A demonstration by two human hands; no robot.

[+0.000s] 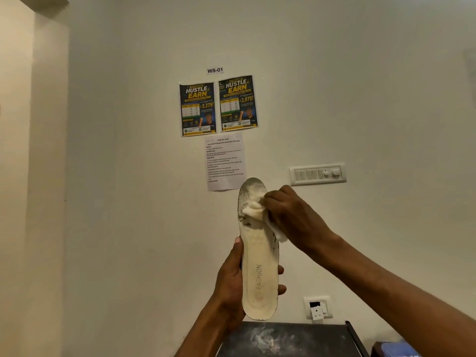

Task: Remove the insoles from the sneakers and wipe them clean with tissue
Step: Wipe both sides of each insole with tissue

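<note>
A cream insole (258,256) printed "FASHION" is held upright in front of the wall, toe end up. My left hand (230,282) grips its heel half, thumb along the left edge and fingertips showing at the right edge. My right hand (288,215) holds a crumpled white tissue (253,208) and presses it on the grey, smudged toe area of the insole. No sneakers are in view.
A dark tabletop (286,338) with white dusty smears lies below the hands. A blue object (396,350) sits at the bottom right. The wall carries two posters (219,106), an instruction sheet (224,161), a switch panel (318,174) and a socket (318,307).
</note>
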